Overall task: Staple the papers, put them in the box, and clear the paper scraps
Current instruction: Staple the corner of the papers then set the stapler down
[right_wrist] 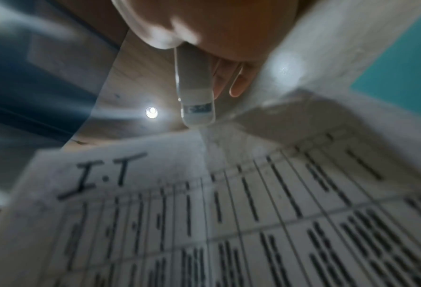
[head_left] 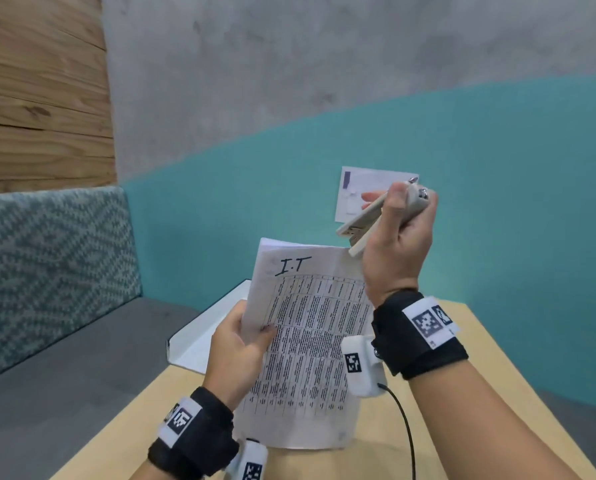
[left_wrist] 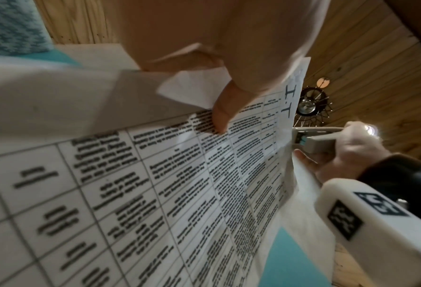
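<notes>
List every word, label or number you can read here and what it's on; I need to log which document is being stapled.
"I.T": handwritten at the top of the papers held by the left hand.
Printed table below it: too small and blurred to read in any view.
Sheet on the wall: print too small to read.
Square coded tags on the wrist bands: patterns only, no words.
Stapler in the right hand: no legible marking.

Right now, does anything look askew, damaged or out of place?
Nothing damaged. The papers in the left hand bend at the top right corner beside the stapler held by the right hand.
</notes>
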A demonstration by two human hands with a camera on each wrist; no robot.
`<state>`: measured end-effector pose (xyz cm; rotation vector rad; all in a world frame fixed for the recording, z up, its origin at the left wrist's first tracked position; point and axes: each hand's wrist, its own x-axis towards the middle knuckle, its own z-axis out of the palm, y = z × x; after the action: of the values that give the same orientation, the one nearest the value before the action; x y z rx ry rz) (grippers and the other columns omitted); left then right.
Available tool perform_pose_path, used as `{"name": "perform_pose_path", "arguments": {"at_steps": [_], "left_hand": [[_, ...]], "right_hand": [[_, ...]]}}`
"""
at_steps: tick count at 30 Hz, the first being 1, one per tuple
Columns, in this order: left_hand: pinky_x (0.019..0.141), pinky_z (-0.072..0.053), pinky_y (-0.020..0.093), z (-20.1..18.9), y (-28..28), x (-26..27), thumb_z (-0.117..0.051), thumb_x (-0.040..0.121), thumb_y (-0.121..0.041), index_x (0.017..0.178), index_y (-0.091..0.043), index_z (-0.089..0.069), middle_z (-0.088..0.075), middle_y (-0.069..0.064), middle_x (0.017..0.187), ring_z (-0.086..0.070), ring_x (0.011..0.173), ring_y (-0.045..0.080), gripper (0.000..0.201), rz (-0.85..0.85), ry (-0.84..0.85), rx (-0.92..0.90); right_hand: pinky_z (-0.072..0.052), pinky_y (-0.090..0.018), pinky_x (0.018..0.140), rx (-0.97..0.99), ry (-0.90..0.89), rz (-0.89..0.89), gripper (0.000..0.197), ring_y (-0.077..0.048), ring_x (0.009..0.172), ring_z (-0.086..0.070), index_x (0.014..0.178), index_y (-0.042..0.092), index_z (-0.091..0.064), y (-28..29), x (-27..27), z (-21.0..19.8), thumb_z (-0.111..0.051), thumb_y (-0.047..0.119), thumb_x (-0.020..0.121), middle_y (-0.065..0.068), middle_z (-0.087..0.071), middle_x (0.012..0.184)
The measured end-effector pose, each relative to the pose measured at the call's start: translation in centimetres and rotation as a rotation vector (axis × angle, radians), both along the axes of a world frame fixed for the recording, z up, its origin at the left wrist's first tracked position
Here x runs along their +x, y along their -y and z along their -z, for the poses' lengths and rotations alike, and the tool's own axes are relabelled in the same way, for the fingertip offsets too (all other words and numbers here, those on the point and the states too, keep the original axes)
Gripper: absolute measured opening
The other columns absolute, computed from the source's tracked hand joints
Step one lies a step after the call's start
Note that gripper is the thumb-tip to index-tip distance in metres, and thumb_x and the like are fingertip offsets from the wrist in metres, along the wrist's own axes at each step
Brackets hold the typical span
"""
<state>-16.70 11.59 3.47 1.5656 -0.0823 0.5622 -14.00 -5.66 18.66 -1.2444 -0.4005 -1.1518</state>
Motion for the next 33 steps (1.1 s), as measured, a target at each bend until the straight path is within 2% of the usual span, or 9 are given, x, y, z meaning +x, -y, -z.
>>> {"name": "perform_pose_path", "arguments": {"at_steps": [5,9,13,17,21,23,24,27,33], "left_hand": [[0.087,-0.06,0.037,-0.4,0.7,-0.4,-0.071,0.091,-0.001,0.1,-0.036,-0.064,-0.075,-0.004,0.107,-0.071,0.103,0.02,0.036,0.02,0.011,-0.001],[0.079,-0.055,0.023,-0.8,1.1,-0.4,-0.071,0.091,-0.003,0.099,-0.039,-0.059,-0.07,-0.007,0.109,-0.067,0.106,0.02,0.039,0.04,0.012,-0.013],[0.08,-0.057,0.026,-1.0,1.4,-0.4,-0.072,0.091,-0.003,0.099,-0.042,-0.059,-0.071,-0.007,0.11,-0.068,0.105,0.019,0.042,0.054,0.01,-0.005],[0.083,-0.061,0.033,-1.1,1.3,-0.2,-0.074,0.089,-0.001,0.104,-0.034,-0.065,-0.075,0.0,0.11,-0.071,0.104,0.023,0.036,0.06,0.007,-0.011],[0.078,-0.062,0.031,-1.3,0.2,-0.2,-0.073,0.086,0.008,0.108,-0.024,-0.068,-0.077,0.001,0.106,-0.073,0.099,0.021,0.039,0.101,0.01,-0.082],[0.075,-0.061,0.03,-1.4,-0.3,0.0,-0.072,0.085,0.01,0.115,-0.019,-0.068,-0.076,0.005,0.11,-0.073,0.102,0.026,0.042,0.123,-0.001,-0.111],[0.077,-0.061,0.033,-1.4,-0.5,0.1,-0.073,0.085,0.011,0.116,-0.019,-0.068,-0.076,0.007,0.112,-0.072,0.105,0.029,0.044,0.138,-0.004,-0.123],[0.087,-0.059,0.045,-1.6,-0.5,0.3,-0.073,0.083,0.013,0.108,-0.029,-0.072,-0.077,0.006,0.113,-0.072,0.107,0.032,0.049,0.169,-0.001,-0.141],[0.092,-0.058,0.051,-1.7,-0.3,0.1,-0.071,0.083,0.013,0.11,-0.031,-0.071,-0.074,0.008,0.118,-0.069,0.112,0.035,0.052,0.208,0.008,-0.145]], "right_hand": [[-0.053,-0.023,0.072,-0.072,-0.036,0.092,0.029,-0.009,0.077,-0.068,0.101,0.02,-0.046,-0.1,1.2,0.8,-0.044,0.048,0.095,0.008,-0.075,0.086],[-0.055,-0.029,0.073,-0.085,-0.034,0.137,0.023,-0.013,0.076,-0.069,0.1,0.021,-0.047,0.2,1.3,1.0,-0.046,0.044,0.099,0.005,-0.076,0.085],[-0.054,-0.025,0.065,-0.151,-0.066,0.107,0.021,-0.012,0.067,-0.069,0.099,0.021,-0.049,0.0,1.3,1.0,-0.048,0.042,0.101,0.005,-0.075,0.082],[-0.048,-0.026,0.062,-0.206,-0.137,0.125,0.027,-0.002,0.057,-0.057,0.088,0.019,-0.049,0.5,1.6,0.4,-0.05,0.044,0.1,0.009,-0.062,0.067],[-0.035,-0.011,0.053,-0.236,-0.259,0.189,0.036,0.007,0.052,-0.046,0.072,0.023,-0.041,2.9,2.5,-1.0,-0.049,0.045,0.1,0.013,-0.048,0.064],[-0.036,-0.009,0.054,-0.239,-0.313,0.187,0.036,0.007,0.054,-0.046,0.07,0.024,-0.042,4.1,3.0,-1.5,-0.05,0.043,0.1,0.014,-0.048,0.066],[-0.035,-0.01,0.055,-0.227,-0.333,0.175,0.034,0.005,0.058,-0.047,0.072,0.022,-0.046,4.5,3.3,-1.6,-0.05,0.043,0.099,0.013,-0.051,0.069],[-0.039,-0.026,0.066,-0.18,-0.367,0.149,0.036,-0.006,0.069,-0.053,0.086,0.011,-0.06,5.4,3.7,-1.7,-0.052,0.045,0.097,0.01,-0.058,0.076],[-0.039,-0.024,0.063,-0.186,-0.395,0.137,0.033,-0.005,0.066,-0.05,0.083,0.016,-0.055,6.2,3.5,-1.6,-0.053,0.046,0.096,0.01,-0.056,0.076]]}}
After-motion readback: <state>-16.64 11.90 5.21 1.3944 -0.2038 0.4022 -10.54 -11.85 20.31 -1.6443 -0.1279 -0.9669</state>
